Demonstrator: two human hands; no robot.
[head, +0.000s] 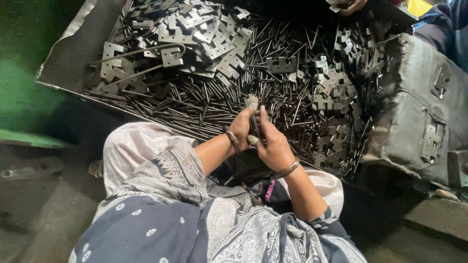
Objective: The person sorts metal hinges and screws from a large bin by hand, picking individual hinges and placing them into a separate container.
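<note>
At the near edge of a metal tray, a seated person's two hands meet over a heap of thin steel pins. The left hand is closed around a small dark metal part, its thumb tip pointing up. The right hand is curled against the same part from the other side, fingers wrapped over it and thumb pressed on its lower end. The part is mostly hidden between the palms, so its shape cannot be told. Each wrist wears a bangle.

Pins cover most of the tray, lying loose and crossed in all directions. At the far left corner sits a pile of flat hinge plates with notched edges. A long bent rod lies across that pile. Along the right side of the tray lies a second spread of smaller hinge plates, mixed in with the pins. One plate rests alone near the middle.

Just right of the tray stands a worn grey block with a few plates lying on its top. At the far edge, another person's hand holds some metal pieces, beside a blue sleeve. The seated person's lap, in patterned grey and navy cloth, fills the foreground below the tray.
</note>
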